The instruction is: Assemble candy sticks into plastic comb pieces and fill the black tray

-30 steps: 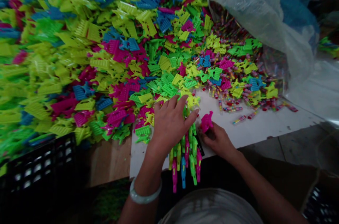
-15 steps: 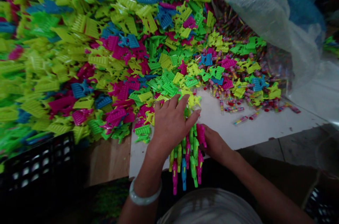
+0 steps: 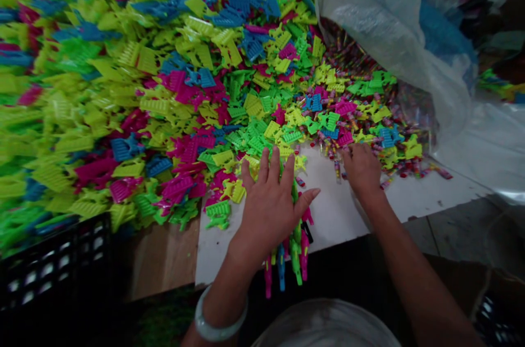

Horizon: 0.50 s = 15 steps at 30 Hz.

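Observation:
My left hand [image 3: 268,207] lies with fingers spread over a row of bright plastic toy pieces [image 3: 296,259]. Pink, blue and green ends of the row stick out past the table's front edge. Over to the right, my right hand [image 3: 363,172] has its fingers curled down at the near edge of a heap of small colourful tubes [image 3: 338,169]. Its fingertips are hidden, and anything between them cannot be made out. Beside my left hand lies a loose green piece [image 3: 218,213].
A large pile of yellow, green, pink and blue plastic pieces [image 3: 151,106] covers the left and back. A clear plastic bag [image 3: 381,8] spills tubes at the right. A black crate [image 3: 53,265] stands at the front left. White board [image 3: 328,221] covers the work surface.
My right hand has left the pink piece at the row's right side and moved right and forward to the tubes. My left hand stays over the row, its fingers more spread.

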Motion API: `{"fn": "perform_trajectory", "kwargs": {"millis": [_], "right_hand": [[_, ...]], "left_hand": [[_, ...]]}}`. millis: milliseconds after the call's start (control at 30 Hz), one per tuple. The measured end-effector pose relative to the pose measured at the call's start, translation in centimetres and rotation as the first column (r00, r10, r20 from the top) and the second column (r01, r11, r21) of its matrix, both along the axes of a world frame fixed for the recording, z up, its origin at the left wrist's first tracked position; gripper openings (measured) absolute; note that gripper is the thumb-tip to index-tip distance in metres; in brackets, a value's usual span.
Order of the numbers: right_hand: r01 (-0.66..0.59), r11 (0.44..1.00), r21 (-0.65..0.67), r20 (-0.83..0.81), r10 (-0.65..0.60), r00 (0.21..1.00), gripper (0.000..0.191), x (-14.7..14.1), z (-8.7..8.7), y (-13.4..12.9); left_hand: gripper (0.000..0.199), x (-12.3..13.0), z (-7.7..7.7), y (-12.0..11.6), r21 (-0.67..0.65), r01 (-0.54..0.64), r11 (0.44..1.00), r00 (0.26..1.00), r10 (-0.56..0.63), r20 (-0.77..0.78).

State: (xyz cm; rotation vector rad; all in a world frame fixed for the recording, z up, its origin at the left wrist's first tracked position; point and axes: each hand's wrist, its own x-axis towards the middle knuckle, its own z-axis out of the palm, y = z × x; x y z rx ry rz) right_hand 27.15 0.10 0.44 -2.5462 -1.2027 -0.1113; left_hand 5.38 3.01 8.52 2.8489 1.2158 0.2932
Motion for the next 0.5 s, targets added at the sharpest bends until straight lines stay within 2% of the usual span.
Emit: {"fn": "perform_trajectory", "kwargs": {"millis": [67, 133, 267, 333, 400, 500], "right_hand": [[0.068, 0.993, -0.099, 0.021, -0.066, 0.998, 0.031, 0.7, 0.1, 0.9], [0.046, 0.99, -0.132, -0.007, -0.047, 0.999, 0.029, 1.0, -0.2, 0.9], [-0.067, 0.996, -0.062, -0.058, 0.064, 0.996, 0.024, 1.5, -1.0, -1.1], [-0.086, 0.996, 0.007, -0.028, 0.086, 0.996, 0.024, 2.2, -0.8, -2.1], [-0.045, 0.997, 0.064, 0.047, 0.042, 0.998, 0.025, 3.2, -0.1, -2.5], [0.016, 1.0, 0.024, 0.153, -0.02, 0.988, 0.034, 5.1, 1.3, -2.2]], "left_hand": [[0.072, 0.3, -0.1, 0.4, 0.003, -0.02, 1.0, 1.0, 0.02, 0.003], [0.072, 0.4, 0.0, 0.8, 0.003, -0.032, 0.999, 0.999, 0.032, 0.005], [0.07, 0.3, -0.1, 0.9, 0.0, -0.031, 1.0, 0.999, 0.031, 0.009], [0.071, 0.3, -0.2, 0.9, 0.004, -0.031, 1.0, 0.999, 0.031, 0.012], [0.071, 0.3, -0.3, 0.9, 0.008, -0.028, 1.0, 1.0, 0.027, 0.013], [0.071, 0.3, -0.3, 1.0, 0.013, -0.022, 1.0, 1.0, 0.021, 0.015]]}}
